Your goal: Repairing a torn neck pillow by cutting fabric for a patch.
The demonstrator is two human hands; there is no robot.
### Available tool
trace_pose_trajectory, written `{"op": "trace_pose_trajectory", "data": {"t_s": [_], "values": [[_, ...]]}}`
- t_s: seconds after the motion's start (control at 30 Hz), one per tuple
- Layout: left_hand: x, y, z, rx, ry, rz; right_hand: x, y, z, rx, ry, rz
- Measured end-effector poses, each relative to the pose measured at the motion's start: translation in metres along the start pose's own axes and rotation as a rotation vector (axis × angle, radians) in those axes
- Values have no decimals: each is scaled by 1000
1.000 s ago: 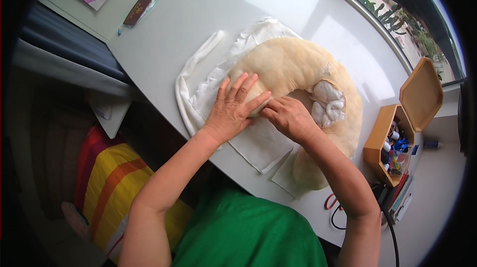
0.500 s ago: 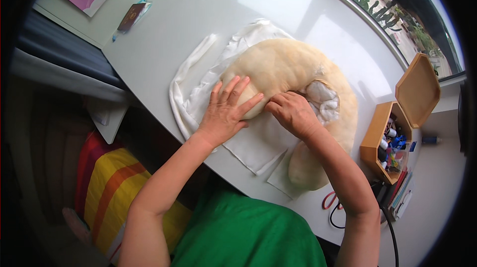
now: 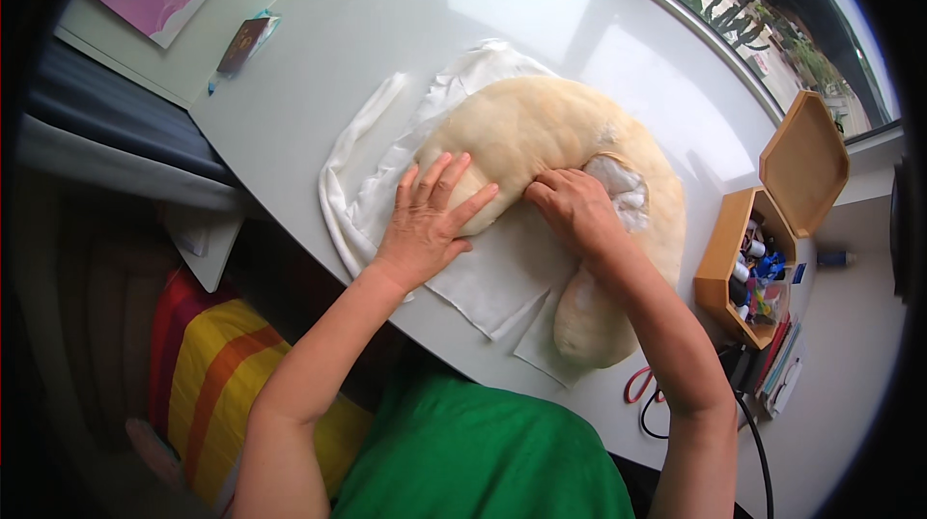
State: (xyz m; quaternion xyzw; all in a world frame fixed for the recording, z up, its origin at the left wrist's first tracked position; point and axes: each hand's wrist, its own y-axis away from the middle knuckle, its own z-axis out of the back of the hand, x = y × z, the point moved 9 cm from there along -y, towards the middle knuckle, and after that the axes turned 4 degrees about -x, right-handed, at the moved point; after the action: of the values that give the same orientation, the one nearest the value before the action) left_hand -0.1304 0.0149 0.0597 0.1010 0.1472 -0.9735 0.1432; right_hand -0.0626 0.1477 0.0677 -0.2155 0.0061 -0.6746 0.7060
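Observation:
A cream, curved stuffed cushion [image 3: 541, 113] lies bent like a horseshoe on the table, its opening toward me. White filling [image 3: 632, 196] shows through a gap in the cover on its inner edge. My left hand [image 3: 425, 224] rests with spread fingers on the cushion's left end. At the inner edge, left of the gap, my right hand [image 3: 577, 213] has its fingers closed on the cushion's cover; its fingertips are partly hidden. Rumpled white cloth [image 3: 492, 292] lies beneath the cushion and sticks out to the left and front.
At the right stands a wooden box [image 3: 716, 258] with spools and small sewing things, its lid [image 3: 804, 164] raised. Red-handled scissors [image 3: 637, 385] and a black cord [image 3: 759, 442] lie near the front right. A dark booklet [image 3: 243, 44] in a clear sleeve is at the far left.
My right hand has shifted slightly up and right along the inner edge, covering more of the filling. My left hand stays on the cushion. The whole view has moved a little.

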Motion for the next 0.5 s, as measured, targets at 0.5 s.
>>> {"op": "trace_pose_trajectory", "data": {"t_s": [0.5], "values": [[-81,5,-12,-70,303,-108,1,5,12,-93,-85,-108]]}}
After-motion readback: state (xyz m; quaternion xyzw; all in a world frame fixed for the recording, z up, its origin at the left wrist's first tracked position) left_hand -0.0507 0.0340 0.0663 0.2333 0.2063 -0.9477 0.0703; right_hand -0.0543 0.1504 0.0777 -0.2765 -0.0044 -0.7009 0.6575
